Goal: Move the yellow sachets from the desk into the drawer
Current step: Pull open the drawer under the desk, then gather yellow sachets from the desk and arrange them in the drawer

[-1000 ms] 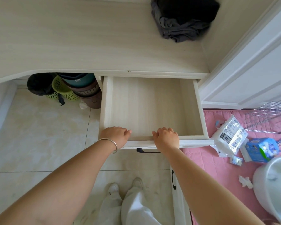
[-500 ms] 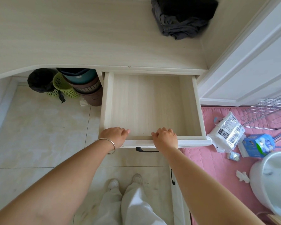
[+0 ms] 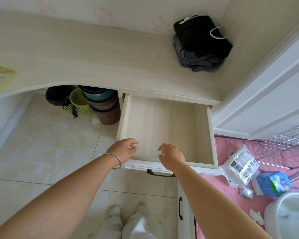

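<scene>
A yellow sachet (image 3: pixel 0 77) lies flat on the desk (image 3: pixel 86 54) at the far left, cut off by the frame edge, its print too blurred to read; only this one can be made out. The drawer (image 3: pixel 164 130) stands pulled out under the desk's right part, its pale wooden floor bare where it shows, with the near left corner hidden behind the hands and its black handle (image 3: pixel 160 173) partly covered by the right forearm. The left hand (image 3: pixel 123 150), a silver bangle (image 3: pixel 114 159) on its wrist, hangs over the drawer's near left corner with fingers loosely curled, gripping nothing. The right hand (image 3: pixel 171 155) hovers just beside it above the front rail, fingers spread and relaxed, also holding nothing; whether either touches the rail cannot be told. Folded dark clothes (image 3: pixel 201 45) sit in the desk's back right corner. Under the desk stand stacked brown pots (image 3: pixel 105 109) and a green basket (image 3: pixel 79 104). A white packet (image 3: pixel 240 165) and a blue box (image 3: pixel 271 183) lie on the pink mat (image 3: pixel 219 195) at right.
</scene>
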